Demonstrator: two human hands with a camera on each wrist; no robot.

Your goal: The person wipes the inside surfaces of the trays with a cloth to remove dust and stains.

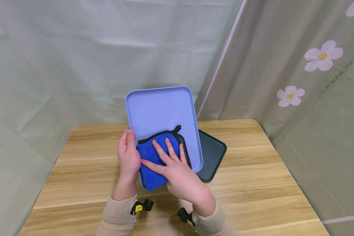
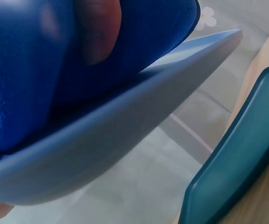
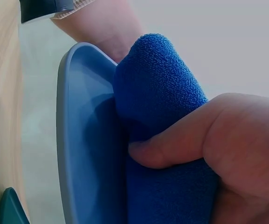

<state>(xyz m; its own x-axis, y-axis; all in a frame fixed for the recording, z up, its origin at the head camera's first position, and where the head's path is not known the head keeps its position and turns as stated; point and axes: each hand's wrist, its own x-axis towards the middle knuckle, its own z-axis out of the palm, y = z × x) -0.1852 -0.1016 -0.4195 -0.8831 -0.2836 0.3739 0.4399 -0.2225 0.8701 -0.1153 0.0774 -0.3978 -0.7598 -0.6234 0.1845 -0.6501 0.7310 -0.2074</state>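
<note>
A light blue tray (image 1: 162, 111) is held up, tilted, above the table; my left hand (image 1: 129, 157) grips its left edge, thumb on the rim. On the tray's lower part lies a blue cloth (image 1: 153, 154) with black edging and a small black loop. My right hand (image 1: 177, 170) presses on the cloth with its fingers spread. In the right wrist view the thumb (image 3: 171, 144) rests against the fluffy blue cloth (image 3: 157, 84), beside the tray (image 3: 92, 140). The left wrist view shows the tray's underside (image 2: 106, 126) and the cloth (image 2: 139, 37) over it.
A dark green tray (image 1: 212, 154) lies on the wooden table (image 1: 253, 183), partly hidden behind the blue tray. Light curtains (image 1: 121, 49) with printed flowers at the right surround the table's back and sides.
</note>
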